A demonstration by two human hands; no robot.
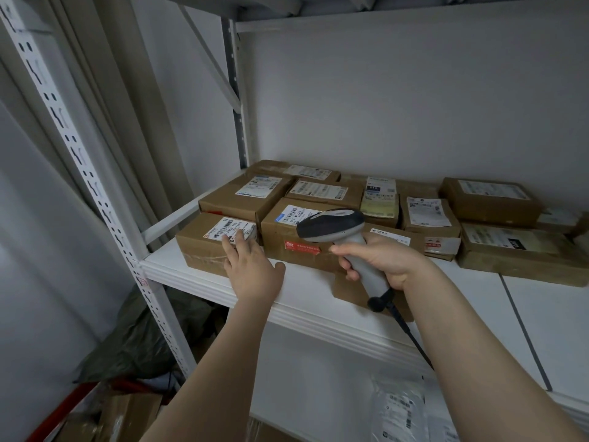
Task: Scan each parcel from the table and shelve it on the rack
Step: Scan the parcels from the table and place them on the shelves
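1. We are resting our left hand [251, 269], fingers straight, on the labelled parcel [200, 247] at centre left of the frame.
2. Our right hand [382, 260] is gripping the scanner [331, 224] by its handle.
3. The parcel is sitting on the rack shelf [306, 301], just beside other boxes [490, 196].

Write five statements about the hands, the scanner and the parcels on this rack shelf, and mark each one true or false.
1. The right hand holds a barcode scanner by its handle. True.
2. The left hand is lifting a parcel clear of the rack. False: its straight fingers rest on the front-left parcel, which sits on the shelf.
3. The scanner is cordless. False: a dark cable runs down from its base.
4. The front-left parcel carries a white barcode label. True.
5. Only one parcel lies on the shelf. False: many more lie beside and behind it.
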